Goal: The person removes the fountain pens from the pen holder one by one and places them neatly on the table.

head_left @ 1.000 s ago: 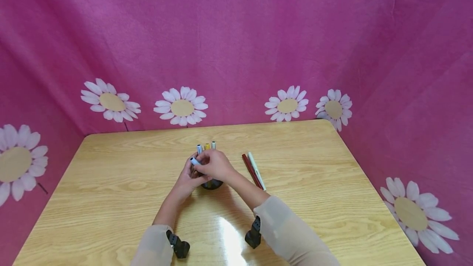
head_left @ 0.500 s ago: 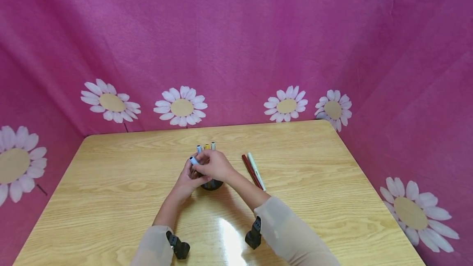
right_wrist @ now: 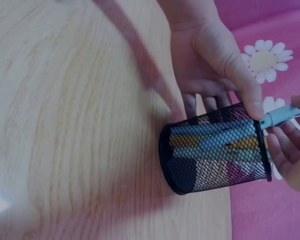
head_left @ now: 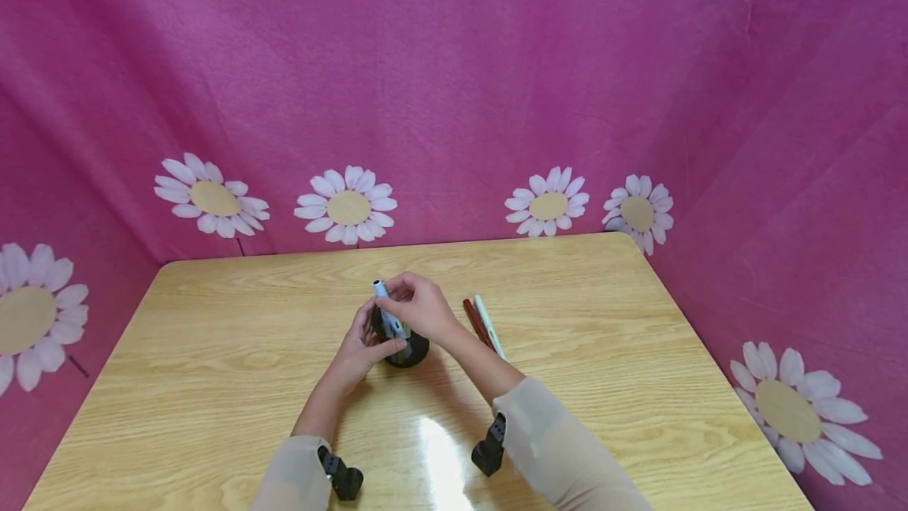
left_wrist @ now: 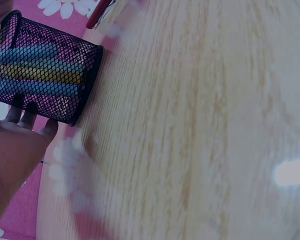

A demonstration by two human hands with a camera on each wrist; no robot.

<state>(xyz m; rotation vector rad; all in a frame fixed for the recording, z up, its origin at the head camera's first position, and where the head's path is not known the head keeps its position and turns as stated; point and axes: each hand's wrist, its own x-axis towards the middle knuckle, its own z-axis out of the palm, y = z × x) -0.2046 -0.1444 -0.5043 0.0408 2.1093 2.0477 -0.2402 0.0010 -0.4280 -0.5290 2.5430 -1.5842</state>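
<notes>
The left hand (head_left: 357, 356) and right hand (head_left: 423, 311) are bare. Plain pale beige sleeves (head_left: 563, 444) end partway along the forearms, with 2 small, blocky black devices (head_left: 488, 456), 1 at each cuff.

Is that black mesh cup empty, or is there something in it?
Not empty: the cup holds pens. Blue and yellow ones show through it in both wrist views; how many, I can't tell.

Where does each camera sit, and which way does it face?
Head: worn on the head, facing forward and down at the table; left hand, right hand and both sleeves show.
Left wrist: worn there, facing the side of the black mesh cup; left hand shows.
Right wrist: worn there, facing the cup too; both hands show, the right pinching a pen.
Both wrist views share the cup.
</notes>
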